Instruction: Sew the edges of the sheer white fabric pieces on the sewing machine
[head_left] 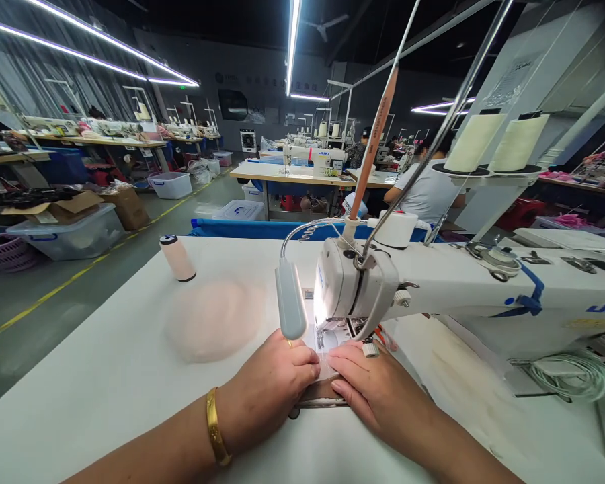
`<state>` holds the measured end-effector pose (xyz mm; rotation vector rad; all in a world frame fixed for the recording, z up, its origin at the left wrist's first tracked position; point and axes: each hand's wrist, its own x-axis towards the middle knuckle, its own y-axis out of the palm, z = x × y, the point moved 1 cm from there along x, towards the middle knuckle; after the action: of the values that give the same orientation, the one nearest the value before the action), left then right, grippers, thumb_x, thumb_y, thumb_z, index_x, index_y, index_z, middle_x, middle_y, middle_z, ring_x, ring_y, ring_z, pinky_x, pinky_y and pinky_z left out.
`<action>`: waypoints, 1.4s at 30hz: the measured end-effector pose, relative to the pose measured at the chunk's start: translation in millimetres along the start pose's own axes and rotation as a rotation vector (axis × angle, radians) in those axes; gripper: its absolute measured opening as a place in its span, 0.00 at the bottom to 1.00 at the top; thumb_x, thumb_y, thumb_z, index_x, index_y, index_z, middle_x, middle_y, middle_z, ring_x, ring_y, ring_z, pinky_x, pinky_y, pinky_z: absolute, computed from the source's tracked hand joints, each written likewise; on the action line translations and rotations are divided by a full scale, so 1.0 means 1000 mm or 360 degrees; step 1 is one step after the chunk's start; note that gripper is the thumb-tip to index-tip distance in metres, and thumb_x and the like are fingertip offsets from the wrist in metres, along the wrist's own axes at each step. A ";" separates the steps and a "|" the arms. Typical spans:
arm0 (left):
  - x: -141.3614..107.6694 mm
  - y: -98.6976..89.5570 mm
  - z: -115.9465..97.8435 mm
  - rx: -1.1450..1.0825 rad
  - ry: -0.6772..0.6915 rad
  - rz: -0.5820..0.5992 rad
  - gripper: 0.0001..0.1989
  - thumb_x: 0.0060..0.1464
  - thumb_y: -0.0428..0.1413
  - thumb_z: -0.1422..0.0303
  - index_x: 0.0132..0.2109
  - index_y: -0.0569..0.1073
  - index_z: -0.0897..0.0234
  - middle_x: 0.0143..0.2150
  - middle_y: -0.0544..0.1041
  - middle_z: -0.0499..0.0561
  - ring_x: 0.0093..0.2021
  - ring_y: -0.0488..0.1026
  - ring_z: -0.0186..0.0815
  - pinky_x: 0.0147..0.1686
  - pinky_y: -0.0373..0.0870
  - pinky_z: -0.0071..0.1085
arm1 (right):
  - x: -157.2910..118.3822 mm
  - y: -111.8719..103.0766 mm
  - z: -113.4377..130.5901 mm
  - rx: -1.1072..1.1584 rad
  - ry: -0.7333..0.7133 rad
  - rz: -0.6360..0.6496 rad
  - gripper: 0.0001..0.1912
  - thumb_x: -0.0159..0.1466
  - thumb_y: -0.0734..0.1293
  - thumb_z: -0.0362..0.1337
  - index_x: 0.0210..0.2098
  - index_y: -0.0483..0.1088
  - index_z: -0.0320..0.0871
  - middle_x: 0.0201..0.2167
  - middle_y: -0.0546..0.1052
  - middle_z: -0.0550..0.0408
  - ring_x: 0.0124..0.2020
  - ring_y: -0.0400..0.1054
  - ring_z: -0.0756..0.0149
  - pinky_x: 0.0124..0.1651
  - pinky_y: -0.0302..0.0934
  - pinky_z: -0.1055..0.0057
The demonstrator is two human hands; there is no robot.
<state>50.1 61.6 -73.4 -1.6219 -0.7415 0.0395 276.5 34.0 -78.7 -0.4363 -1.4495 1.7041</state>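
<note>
A piece of thin, sheer pale fabric (325, 368) lies beneath the presser foot (321, 338) of a white sewing machine (357, 279). On its left side, my left hand (275, 383) has its fingers curled and closed on the fabric edge. My right hand (378, 386) holds the other side down against the machine bed, fingertips close to the foot and thumb nearer me. Much of the fabric is hidden by both hands. Just above my left fingers hangs a grey lamp head (291, 302), and the needle area is brightly lit.
A peach thread cone (177, 258) and a blurred, sheer peach pile (216, 319) are on the white table (131, 376). Right of the machine neck lie pale fabric (471, 376) and a coiled green cord (572, 373). Cream thread cones (476, 141) stand behind. A person in white (426, 191) sits ahead.
</note>
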 end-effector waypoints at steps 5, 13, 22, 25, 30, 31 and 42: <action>0.002 -0.001 0.003 0.0052 -0.0017 -0.0024 0.11 0.62 0.52 0.81 0.38 0.77 0.64 0.39 0.81 0.51 0.35 0.74 0.39 0.41 0.69 0.40 | 0.002 0.002 -0.002 -0.0008 0.0047 -0.0004 0.11 0.72 0.62 0.30 0.50 0.74 0.46 0.47 0.79 0.49 0.46 0.70 0.49 0.47 0.66 0.54; 0.007 0.002 0.010 0.0196 -0.0025 -0.0121 0.13 0.67 0.51 0.78 0.40 0.79 0.62 0.37 0.79 0.52 0.38 0.75 0.39 0.41 0.71 0.35 | 0.001 0.010 -0.010 -0.0176 0.0174 -0.0001 0.13 0.74 0.62 0.36 0.54 0.75 0.47 0.47 0.79 0.44 0.47 0.71 0.46 0.47 0.68 0.52; 0.009 0.003 0.012 0.0229 -0.0110 -0.0098 0.13 0.67 0.51 0.77 0.37 0.77 0.63 0.38 0.79 0.53 0.40 0.75 0.41 0.43 0.70 0.37 | 0.005 0.008 -0.009 -0.0146 0.0176 -0.0088 0.12 0.72 0.64 0.35 0.52 0.76 0.46 0.54 0.79 0.46 0.49 0.72 0.46 0.43 0.70 0.55; 0.009 0.000 0.012 0.0156 -0.0148 -0.0107 0.11 0.66 0.52 0.77 0.37 0.76 0.62 0.40 0.79 0.54 0.41 0.75 0.42 0.44 0.70 0.38 | 0.005 0.008 -0.011 -0.0145 0.0161 -0.0113 0.14 0.72 0.64 0.35 0.54 0.75 0.48 0.55 0.80 0.48 0.49 0.72 0.48 0.43 0.71 0.56; 0.013 -0.012 0.008 0.0014 -0.0357 -0.0002 0.12 0.66 0.59 0.58 0.42 0.73 0.62 0.44 0.77 0.54 0.41 0.74 0.43 0.43 0.71 0.39 | 0.001 0.012 -0.014 -0.0096 0.0160 -0.0076 0.18 0.75 0.60 0.36 0.61 0.72 0.47 0.54 0.80 0.44 0.52 0.74 0.46 0.46 0.71 0.53; 0.014 -0.015 0.006 0.0037 -0.0409 0.0017 0.14 0.64 0.60 0.55 0.43 0.73 0.62 0.44 0.77 0.54 0.39 0.73 0.43 0.41 0.70 0.39 | 0.000 0.011 -0.013 -0.0061 0.0143 -0.0087 0.18 0.75 0.59 0.35 0.60 0.72 0.47 0.54 0.80 0.44 0.53 0.74 0.47 0.49 0.70 0.52; 0.012 -0.025 -0.007 -0.0004 -0.0392 0.0234 0.10 0.59 0.50 0.73 0.28 0.66 0.63 0.32 0.74 0.51 0.29 0.69 0.35 0.30 0.62 0.32 | 0.004 -0.006 0.013 0.0228 -0.0143 0.0016 0.07 0.73 0.59 0.31 0.43 0.68 0.46 0.40 0.77 0.52 0.42 0.70 0.57 0.43 0.66 0.62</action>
<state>51.7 61.2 -45.1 -1.6900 -0.8077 0.3497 267.3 28.6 -69.2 -0.2925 -1.3789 1.8423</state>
